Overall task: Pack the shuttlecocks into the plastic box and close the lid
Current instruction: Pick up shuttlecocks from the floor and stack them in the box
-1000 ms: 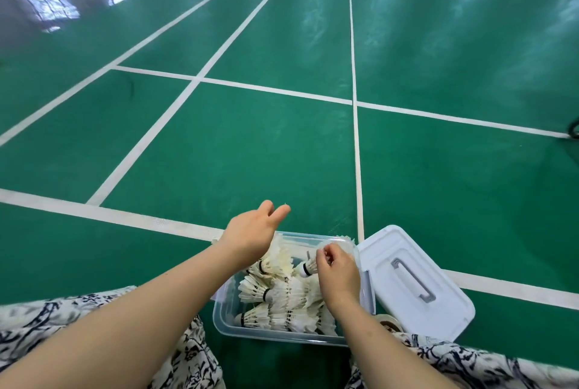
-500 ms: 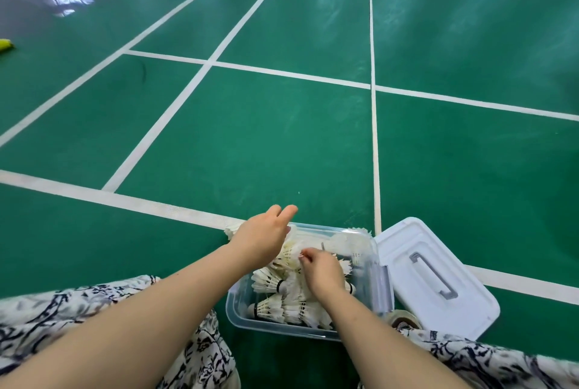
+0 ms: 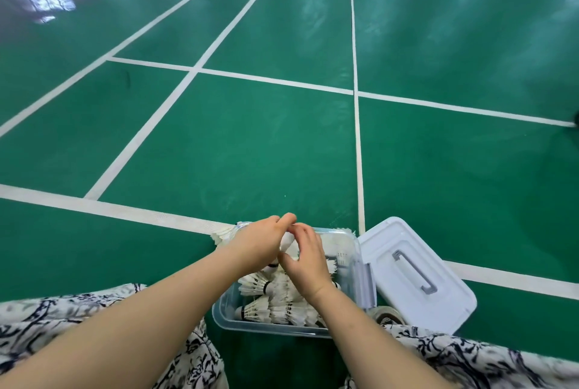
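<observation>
Left of the plastic box (image 3: 219, 316) we see only patterned cloth (image 3: 47, 323) on the green court floor (image 3: 250, 144). A few feathers (image 3: 224, 235) poke past the box's far-left corner, so they probably still need tucking in.

Above the box, the left hand (image 3: 260, 244) curls over a single shuttlecock (image 3: 286, 243). We see only its back, so we cannot tell whether it grips. The right hand (image 3: 305, 263) pinches that same shuttlecock with curled fingers, probably turning it to nest with the others.

Below the hands, the packed shuttlecocks (image 3: 266, 291) lie on their sides in rows, which saves room under the lid.

Just right of the box the lid (image 3: 416, 279) rests handle up, within reach for closing. A tape roll (image 3: 387, 315) sits at the box's near-right corner.
</observation>
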Available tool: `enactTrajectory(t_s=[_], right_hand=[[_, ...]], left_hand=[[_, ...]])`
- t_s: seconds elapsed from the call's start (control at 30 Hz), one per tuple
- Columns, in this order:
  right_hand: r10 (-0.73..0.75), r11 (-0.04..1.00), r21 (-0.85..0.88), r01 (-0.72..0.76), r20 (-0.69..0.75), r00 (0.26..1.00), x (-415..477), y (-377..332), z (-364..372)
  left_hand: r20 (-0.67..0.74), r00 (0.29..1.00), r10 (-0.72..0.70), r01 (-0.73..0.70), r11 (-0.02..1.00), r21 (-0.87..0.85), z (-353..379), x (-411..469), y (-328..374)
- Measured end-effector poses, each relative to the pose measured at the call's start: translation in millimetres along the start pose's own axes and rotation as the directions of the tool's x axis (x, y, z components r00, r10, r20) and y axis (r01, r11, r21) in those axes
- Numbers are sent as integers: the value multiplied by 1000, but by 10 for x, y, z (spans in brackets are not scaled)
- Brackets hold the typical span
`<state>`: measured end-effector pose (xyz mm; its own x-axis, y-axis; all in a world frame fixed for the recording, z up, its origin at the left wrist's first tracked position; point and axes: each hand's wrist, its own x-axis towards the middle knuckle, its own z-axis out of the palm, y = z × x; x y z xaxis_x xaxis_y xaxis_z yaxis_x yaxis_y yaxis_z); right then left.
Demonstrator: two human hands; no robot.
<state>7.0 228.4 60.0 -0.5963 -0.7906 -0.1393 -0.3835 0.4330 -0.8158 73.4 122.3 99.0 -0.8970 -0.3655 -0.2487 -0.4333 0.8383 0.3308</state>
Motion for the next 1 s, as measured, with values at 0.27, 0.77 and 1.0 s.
enactTrajectory(t_s=[0.27,0.77,1.0], right_hand=[[-8,984,-179,-21,-165,986,-51,174,-124],[401,916,37,-399,-87,912,30,385,-32],[450,865,-228,-447,-39,892,137,484,26]], left_hand=[[-205,977,-50,3,975,-222,-70,0,91],[-77,982,-174,164,979,-118,118,95,-102],[280,956,-89,124,986,-110,558,-25,-75]])
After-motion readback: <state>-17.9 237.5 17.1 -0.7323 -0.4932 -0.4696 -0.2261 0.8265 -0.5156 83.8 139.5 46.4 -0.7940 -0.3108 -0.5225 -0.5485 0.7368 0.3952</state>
